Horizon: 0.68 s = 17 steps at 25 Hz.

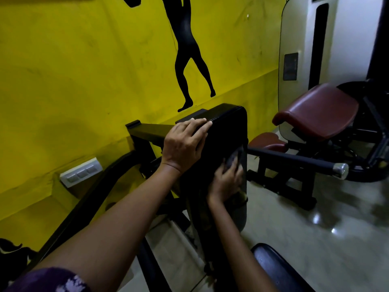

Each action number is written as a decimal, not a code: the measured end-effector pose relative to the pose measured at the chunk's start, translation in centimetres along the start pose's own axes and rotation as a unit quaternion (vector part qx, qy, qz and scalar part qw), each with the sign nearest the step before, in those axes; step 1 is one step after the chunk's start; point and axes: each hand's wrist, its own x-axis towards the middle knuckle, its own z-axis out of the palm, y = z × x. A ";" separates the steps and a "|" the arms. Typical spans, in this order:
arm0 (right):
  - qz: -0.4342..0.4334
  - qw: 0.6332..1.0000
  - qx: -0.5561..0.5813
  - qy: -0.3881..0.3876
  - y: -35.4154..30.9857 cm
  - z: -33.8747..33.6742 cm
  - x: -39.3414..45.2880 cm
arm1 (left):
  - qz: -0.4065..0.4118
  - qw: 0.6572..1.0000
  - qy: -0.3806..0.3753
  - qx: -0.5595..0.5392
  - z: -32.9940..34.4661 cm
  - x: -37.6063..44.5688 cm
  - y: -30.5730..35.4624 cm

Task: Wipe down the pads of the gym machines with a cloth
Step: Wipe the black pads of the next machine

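Note:
A black upright back pad (226, 131) of a gym machine stands in the middle of the view. My left hand (183, 144) grips its upper left edge, fingers curled over the top corner. Lower down, my right hand (226, 182) presses a dark grey cloth (232, 159) against the pad's face near its right edge, fingers wrapped around the cloth. Much of the cloth is hidden under the hand.
A yellow wall with a black figure decal stands close behind the machine, with a switch panel (81, 172) at lower left. A maroon padded bench (320, 110) and a padded bar with chrome end (341, 170) lie to the right. A black seat pad (280, 268) is at the bottom.

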 end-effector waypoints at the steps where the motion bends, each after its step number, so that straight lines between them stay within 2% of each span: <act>1: -0.048 0.998 -0.004 0.030 -1.5 0.0 0.2 | 0.003 1.000 -0.003 0.007 0.0 0.0 0.0; 4: -0.174 0.981 -0.038 0.077 -0.4 0.3 0.8 | -0.018 0.999 -0.037 0.034 -0.4 0.3 0.7; 5: -0.177 0.981 -0.060 0.059 1.4 0.2 0.9 | -0.026 0.997 -0.067 0.043 -0.5 0.1 1.1; 6: -0.138 0.988 -0.067 0.028 3.0 -0.2 1.0 | -0.027 0.993 -0.103 0.056 -0.7 0.0 1.4; 8: 0.015 0.998 -0.040 -0.054 5.0 -1.1 1.2 | 0.006 0.983 -0.154 0.095 -1.1 -0.2 1.4; 9: 0.064 0.996 -0.020 -0.065 5.1 -1.1 1.8 | 0.040 0.978 -0.164 0.119 -1.2 -0.3 1.0; 10: 0.069 0.996 -0.012 -0.059 4.4 -1.1 2.4 | 0.078 0.972 -0.167 0.144 -1.3 -0.4 0.5; 14: -0.087 0.996 -0.016 -0.007 -0.6 -1.2 4.4 | 0.229 0.945 -0.156 0.173 -0.9 -0.8 -0.2; 17: -0.189 0.981 -0.017 0.040 0.8 -0.6 5.5 | 0.214 0.966 -0.110 0.096 -0.6 -1.0 -0.1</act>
